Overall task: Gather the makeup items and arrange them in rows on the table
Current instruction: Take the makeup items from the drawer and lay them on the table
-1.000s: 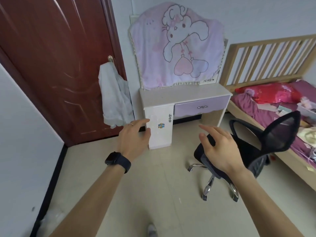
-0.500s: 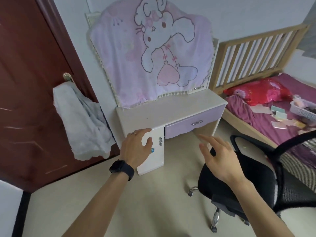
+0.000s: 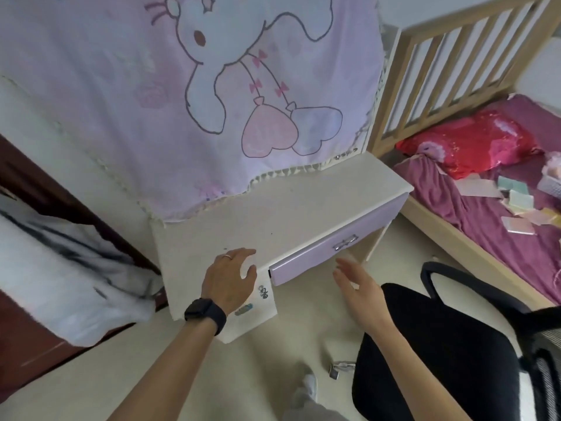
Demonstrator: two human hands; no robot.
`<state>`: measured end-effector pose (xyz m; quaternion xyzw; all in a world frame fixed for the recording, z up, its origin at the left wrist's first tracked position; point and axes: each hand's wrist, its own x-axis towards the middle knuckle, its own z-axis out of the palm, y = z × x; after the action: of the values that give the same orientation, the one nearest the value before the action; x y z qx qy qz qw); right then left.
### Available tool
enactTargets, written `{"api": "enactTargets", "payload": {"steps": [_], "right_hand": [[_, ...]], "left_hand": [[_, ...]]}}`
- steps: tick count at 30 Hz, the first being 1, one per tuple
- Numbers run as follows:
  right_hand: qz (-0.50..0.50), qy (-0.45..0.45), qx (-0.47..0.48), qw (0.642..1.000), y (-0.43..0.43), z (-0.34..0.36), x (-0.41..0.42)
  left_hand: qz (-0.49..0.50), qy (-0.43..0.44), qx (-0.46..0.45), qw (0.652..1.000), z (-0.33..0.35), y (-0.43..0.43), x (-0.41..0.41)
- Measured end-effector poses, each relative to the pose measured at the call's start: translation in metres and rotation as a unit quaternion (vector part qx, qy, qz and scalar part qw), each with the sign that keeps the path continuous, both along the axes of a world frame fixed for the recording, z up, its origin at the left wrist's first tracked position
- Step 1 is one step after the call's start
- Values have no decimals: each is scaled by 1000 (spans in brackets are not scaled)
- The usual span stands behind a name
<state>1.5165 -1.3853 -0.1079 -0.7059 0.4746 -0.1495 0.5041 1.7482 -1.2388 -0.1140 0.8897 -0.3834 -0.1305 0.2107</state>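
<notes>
Head view, left hand (image 3: 229, 284), right hand (image 3: 359, 288) relaxed near table (image 3: 303, 202), sticker (image 3: 243, 309) blurred

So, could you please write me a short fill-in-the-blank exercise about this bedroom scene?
The left hand, at the table's front edge, wears a ___ on its wrist.
The red pillow lies on the ___.
The chair beside the right hand is ___ in colour.
Missing words: watch, bed, black.
</notes>
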Motion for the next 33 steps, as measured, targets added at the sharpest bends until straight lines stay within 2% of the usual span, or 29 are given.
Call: {"api": "enactTargets", "payload": {"steps": [3,6,9,14,16,20,25,30,33], "right_hand": [[-37,22,56,997,-43,-37,34],[-82,50,150,984,-81,-89,63],[-148,60,251,955,-110,-154,84],[-250,23,376,892,-144,-231,101],[-266,-4,396,879,-156,-249,106],[-288,-61,411,863,-178,-262,123],[-321,-140,406,844,-195,-277,145],[-356,-183,396,826,-196,-289,146],[-344,-210,409,819,-203,-285,143]], "left_hand": [[-7,20,30,999,-23,-42,29],[-23,46,72,996,-60,-82,52],[-46,53,115,991,-108,-120,69],[-84,16,195,977,-185,-167,92],[-84,-8,196,977,-207,-178,98],[-78,-78,135,985,-226,-177,102],[-65,-81,116,988,-236,-175,106],[-57,-76,111,989,-239,-174,106],[-56,-69,112,990,-239,-176,106]]}}
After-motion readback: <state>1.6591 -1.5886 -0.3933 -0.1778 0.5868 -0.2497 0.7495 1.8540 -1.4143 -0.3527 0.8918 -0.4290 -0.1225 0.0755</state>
